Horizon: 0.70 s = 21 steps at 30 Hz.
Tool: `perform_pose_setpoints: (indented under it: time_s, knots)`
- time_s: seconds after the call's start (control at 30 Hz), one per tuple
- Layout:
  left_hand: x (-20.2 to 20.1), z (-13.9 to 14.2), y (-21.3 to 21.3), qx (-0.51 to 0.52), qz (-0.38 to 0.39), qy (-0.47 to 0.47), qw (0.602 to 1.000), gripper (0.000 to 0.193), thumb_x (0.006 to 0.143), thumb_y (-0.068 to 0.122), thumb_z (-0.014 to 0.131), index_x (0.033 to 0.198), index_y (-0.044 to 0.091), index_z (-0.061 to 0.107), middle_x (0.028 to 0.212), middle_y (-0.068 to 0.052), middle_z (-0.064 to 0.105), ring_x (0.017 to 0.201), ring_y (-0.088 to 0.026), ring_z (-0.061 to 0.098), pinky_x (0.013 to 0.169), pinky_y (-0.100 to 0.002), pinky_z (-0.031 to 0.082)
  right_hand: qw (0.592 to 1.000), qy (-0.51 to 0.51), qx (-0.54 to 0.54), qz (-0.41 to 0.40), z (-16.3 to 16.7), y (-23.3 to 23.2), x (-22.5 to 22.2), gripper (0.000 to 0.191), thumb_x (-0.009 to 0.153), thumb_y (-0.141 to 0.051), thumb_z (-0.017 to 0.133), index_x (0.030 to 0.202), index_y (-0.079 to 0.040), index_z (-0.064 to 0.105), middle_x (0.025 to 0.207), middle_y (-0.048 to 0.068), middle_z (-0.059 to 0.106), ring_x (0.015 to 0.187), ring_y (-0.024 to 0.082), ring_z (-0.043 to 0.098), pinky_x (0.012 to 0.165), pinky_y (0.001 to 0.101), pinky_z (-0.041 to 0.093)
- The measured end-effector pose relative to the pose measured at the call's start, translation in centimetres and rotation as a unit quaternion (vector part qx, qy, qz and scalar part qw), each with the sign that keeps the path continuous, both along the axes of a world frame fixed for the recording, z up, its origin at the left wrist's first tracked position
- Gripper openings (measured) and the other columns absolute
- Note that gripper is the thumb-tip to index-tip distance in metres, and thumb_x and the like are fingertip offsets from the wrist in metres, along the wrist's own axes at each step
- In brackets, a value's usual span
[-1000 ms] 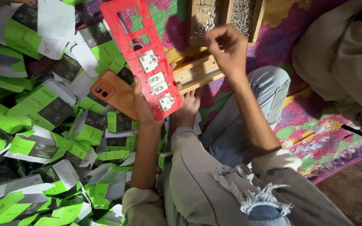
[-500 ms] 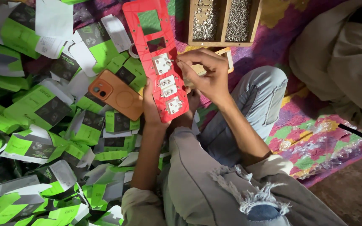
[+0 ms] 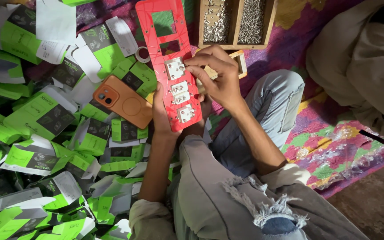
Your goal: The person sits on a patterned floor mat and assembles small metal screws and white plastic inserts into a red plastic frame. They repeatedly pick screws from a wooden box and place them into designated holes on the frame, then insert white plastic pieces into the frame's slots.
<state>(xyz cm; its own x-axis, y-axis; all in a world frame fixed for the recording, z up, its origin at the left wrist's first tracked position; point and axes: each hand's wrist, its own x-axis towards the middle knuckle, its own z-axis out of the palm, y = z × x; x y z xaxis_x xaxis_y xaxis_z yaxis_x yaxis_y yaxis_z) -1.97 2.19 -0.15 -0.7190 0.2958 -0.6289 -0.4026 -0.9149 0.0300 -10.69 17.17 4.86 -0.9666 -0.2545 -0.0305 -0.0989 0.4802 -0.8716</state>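
My left hand [image 3: 162, 116] grips the lower end of a long red plastic panel [image 3: 167, 44] from behind and holds it upright over my lap. The panel has cut-out windows near its top and several white sockets [image 3: 179, 91] set into its lower half. My right hand [image 3: 216, 75] rests against the panel's right edge, fingertips pinched at the uppermost white socket [image 3: 174, 68]. What the fingertips hold is too small to tell.
A wooden tray [image 3: 235, 44] with two compartments of silver screws [image 3: 233, 18] lies just behind the panel. An orange-cased phone [image 3: 123, 101] lies on a heap of green and white cartons [image 3: 45, 120] at left. A patterned rug [image 3: 330, 146] and another person's clothing [image 3: 361, 62] are at right.
My right hand came back from the screw tray to the panel and now touches the top socket. The panel has turned more upright and moved slightly right.
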Motion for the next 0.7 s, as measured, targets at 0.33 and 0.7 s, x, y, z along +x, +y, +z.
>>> perform_pose_setpoints:
  time_s: [0.33,0.7]
  knots:
    - [0.1,0.4,-0.1,-0.008,-0.012,0.006,1.0,0.059,0.108,0.05,0.04,0.141,0.001,0.049,0.116,-0.017,0.069,0.091,-0.033,0.072,0.076,-0.045,0.059,0.998,0.045,0.049,-0.004,0.4,0.0,-0.4,0.017,0.085,-0.002,0.086,0.099,-0.002,0.076,0.098,0.01,0.066,0.094,0.023,0.065,0.083,0.0349,0.053]
    - [-0.5,0.2,-0.5,0.023,0.009,0.01,1.0,0.073,0.108,0.06,0.036,0.139,-0.004,0.053,0.109,-0.019,0.069,0.091,-0.033,0.07,0.081,-0.046,0.058,0.997,0.008,0.01,0.082,1.0,1.1,0.6,0.035,0.087,-0.011,0.086,0.12,-0.009,0.077,0.15,0.011,0.055,0.141,0.029,0.051,0.118,0.0431,0.043]
